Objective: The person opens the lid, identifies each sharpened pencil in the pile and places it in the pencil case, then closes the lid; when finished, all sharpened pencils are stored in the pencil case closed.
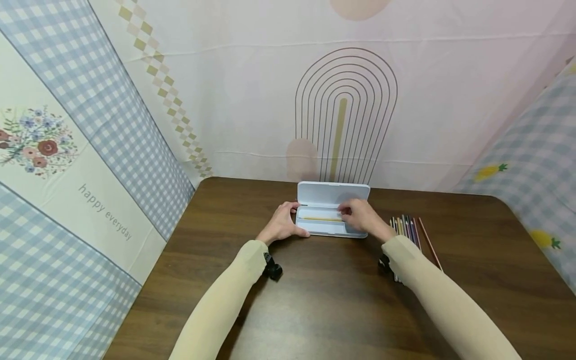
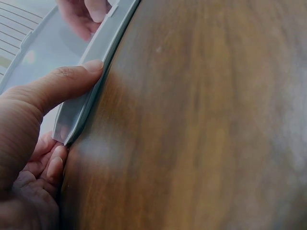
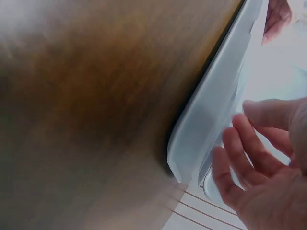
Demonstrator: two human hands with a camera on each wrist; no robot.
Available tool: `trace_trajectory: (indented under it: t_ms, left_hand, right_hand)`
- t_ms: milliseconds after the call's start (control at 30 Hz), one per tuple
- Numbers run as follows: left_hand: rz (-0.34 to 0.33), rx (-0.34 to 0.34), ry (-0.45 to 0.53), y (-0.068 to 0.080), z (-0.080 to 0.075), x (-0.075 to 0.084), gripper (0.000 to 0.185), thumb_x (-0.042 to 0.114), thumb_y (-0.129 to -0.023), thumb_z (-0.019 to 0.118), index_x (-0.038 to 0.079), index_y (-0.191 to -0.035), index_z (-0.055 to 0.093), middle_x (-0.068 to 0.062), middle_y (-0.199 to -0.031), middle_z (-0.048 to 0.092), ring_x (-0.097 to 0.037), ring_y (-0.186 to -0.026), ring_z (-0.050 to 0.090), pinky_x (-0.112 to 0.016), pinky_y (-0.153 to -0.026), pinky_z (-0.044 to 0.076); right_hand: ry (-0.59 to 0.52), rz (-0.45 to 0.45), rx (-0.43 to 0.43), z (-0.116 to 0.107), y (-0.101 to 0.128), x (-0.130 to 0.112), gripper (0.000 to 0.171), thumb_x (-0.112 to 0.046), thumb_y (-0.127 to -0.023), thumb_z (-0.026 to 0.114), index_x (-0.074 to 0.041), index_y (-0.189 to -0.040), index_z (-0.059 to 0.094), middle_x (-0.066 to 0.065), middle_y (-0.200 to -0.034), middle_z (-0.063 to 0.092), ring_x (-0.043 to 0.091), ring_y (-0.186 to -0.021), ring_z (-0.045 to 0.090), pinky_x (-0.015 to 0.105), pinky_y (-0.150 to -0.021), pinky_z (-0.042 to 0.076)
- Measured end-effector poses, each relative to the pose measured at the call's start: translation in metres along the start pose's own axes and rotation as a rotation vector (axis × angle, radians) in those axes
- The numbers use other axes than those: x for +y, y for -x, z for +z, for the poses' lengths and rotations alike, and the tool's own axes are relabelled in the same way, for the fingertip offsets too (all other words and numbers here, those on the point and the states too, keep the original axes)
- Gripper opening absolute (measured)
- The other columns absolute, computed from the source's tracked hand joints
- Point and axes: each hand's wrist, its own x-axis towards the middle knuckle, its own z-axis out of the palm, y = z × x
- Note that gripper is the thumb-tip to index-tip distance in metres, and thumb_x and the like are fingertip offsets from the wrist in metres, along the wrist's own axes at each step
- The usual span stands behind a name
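From the head view I see the pencil case (image 1: 332,212) lying open on the tabletop (image 1: 315,300), one yellow pencil (image 1: 321,218) inside it under my right hand (image 1: 360,215); the remaining coloured pencils (image 1: 407,227) wait just right of that hand, so I judge most loading remains.

Left wrist: my left hand (image 2: 33,143) pinches the case's edge.

Right wrist: my right fingers (image 3: 240,158) hover spread over the tray, holding nothing.
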Motion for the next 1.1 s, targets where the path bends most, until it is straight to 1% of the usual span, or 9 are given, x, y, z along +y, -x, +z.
trace_trajectory:
  t_ms: [167,267,367,433,533,700,767,900,1100]
  left_hand:
    - [0.001,-0.001,0.008,0.0,-0.002,0.002,0.099,0.029,-0.073,0.102,0.002,-0.155,0.054,-0.018,-0.145,0.061,-0.033,-0.138,0.055,-0.047,-0.12,0.048]
    - [0.001,0.0,0.009,0.0,-0.002,0.003,0.099,0.029,-0.073,0.102,0.003,-0.155,0.054,-0.018,-0.146,0.06,-0.033,-0.138,0.055,-0.048,-0.12,0.048]
    - [-0.002,-0.001,0.004,0.0,-0.002,0.002,0.099,0.029,-0.073,0.102,0.003,-0.156,0.053,-0.018,-0.146,0.06,-0.033,-0.137,0.055,-0.047,-0.12,0.048]
    - [-0.008,-0.002,0.002,0.0,-0.002,0.002,0.099,0.029,-0.074,0.102,0.003,-0.156,0.053,-0.018,-0.147,0.06,-0.032,-0.138,0.054,-0.047,-0.12,0.048]
    - [-0.011,-0.001,0.002,0.0,-0.001,0.001,0.099,0.028,-0.074,0.102,0.003,-0.156,0.053,-0.018,-0.146,0.06,-0.033,-0.138,0.054,-0.048,-0.12,0.047]
    - [-0.013,-0.009,-0.002,0.0,0.0,0.0,0.098,0.029,-0.074,0.101,0.004,-0.156,0.053,-0.018,-0.146,0.06,-0.033,-0.138,0.054,-0.048,-0.121,0.047]
    - [-0.019,-0.01,0.0,0.001,0.0,0.0,0.098,0.029,-0.074,0.101,0.005,-0.156,0.053,-0.018,-0.147,0.06,-0.033,-0.138,0.054,-0.048,-0.121,0.047]
    - [-0.029,-0.002,0.016,0.002,0.0,0.001,0.098,0.027,-0.073,0.102,0.006,-0.156,0.054,-0.017,-0.148,0.06,-0.033,-0.139,0.055,-0.049,-0.121,0.048]
    - [-0.03,-0.007,0.009,0.001,0.001,0.001,0.098,0.028,-0.074,0.101,0.007,-0.156,0.053,-0.017,-0.148,0.06,-0.033,-0.14,0.054,-0.048,-0.121,0.047]
  right_hand:
    - [-0.072,0.028,0.13,-0.004,0.015,-0.003,0.021,0.003,-0.096,0.072,0.01,-0.115,0.078,0.025,-0.108,0.078,0.038,-0.099,0.076,0.054,-0.09,0.063]
    - [-0.099,0.054,0.167,-0.008,0.024,-0.006,0.023,0.001,-0.098,0.072,0.009,-0.118,0.077,0.025,-0.111,0.078,0.039,-0.102,0.075,0.055,-0.09,0.063]
    - [-0.091,0.075,0.197,-0.012,0.034,-0.008,0.023,0.0,-0.099,0.072,0.008,-0.12,0.077,0.024,-0.111,0.078,0.039,-0.101,0.075,0.054,-0.089,0.062]
    - [-0.085,0.084,0.219,-0.015,0.04,-0.009,0.022,0.0,-0.099,0.073,0.008,-0.119,0.077,0.023,-0.11,0.078,0.037,-0.099,0.075,0.051,-0.087,0.062]
    - [-0.09,0.099,0.271,-0.019,0.05,-0.01,0.021,0.001,-0.099,0.074,0.007,-0.118,0.078,0.022,-0.105,0.078,0.033,-0.093,0.073,0.04,-0.084,0.06]
    - [-0.099,0.147,0.344,-0.026,0.067,-0.012,0.023,0.001,-0.097,0.074,0.008,-0.119,0.077,0.019,-0.099,0.077,0.027,-0.087,0.069,0.023,-0.077,0.052]
    - [-0.096,0.171,0.357,-0.03,0.075,-0.013,0.024,0.0,-0.096,0.074,0.007,-0.119,0.077,0.019,-0.098,0.077,0.025,-0.086,0.069,0.021,-0.075,0.05]
    - [-0.078,0.211,0.363,-0.036,0.088,-0.015,0.023,-0.002,-0.095,0.076,0.006,-0.116,0.077,0.018,-0.096,0.078,0.024,-0.085,0.07,0.021,-0.074,0.05]
    - [-0.055,0.285,0.311,-0.042,0.108,-0.017,0.026,-0.006,-0.097,0.077,0.007,-0.119,0.076,0.02,-0.098,0.078,0.026,-0.086,0.07,0.028,-0.075,0.052]
